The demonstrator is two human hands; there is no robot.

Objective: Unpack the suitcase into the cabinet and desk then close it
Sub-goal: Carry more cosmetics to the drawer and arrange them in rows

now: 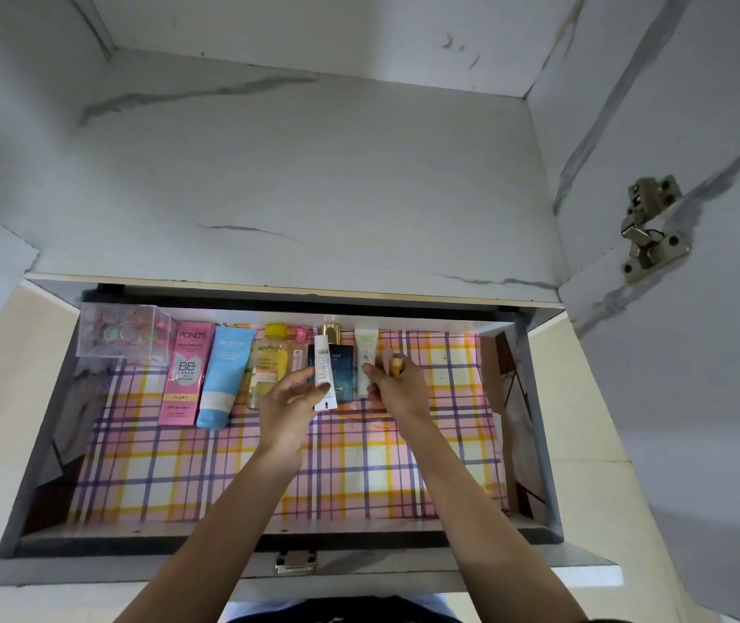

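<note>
An open drawer [269, 530] lined with pink, yellow and purple checked paper holds a row of toiletries along its back. From the left lie a pink Pond's box [184, 375], a blue tube [224, 379], a yellow Garnier bottle [268, 364], a dark blue box [342, 362] and a pale tube [365, 353]. My left hand [289, 404] holds a small white tube [324, 370] over the dark blue box. My right hand [397, 388] is closed on a small yellow-capped item [397, 365] just right of the pale tube.
A clear plastic box [123, 329] of colourful small things sits in the drawer's back left corner. A marble-patterned cabinet shelf [296, 182] lies above the drawer. An open cabinet door with a metal hinge [650, 227] stands at the right.
</note>
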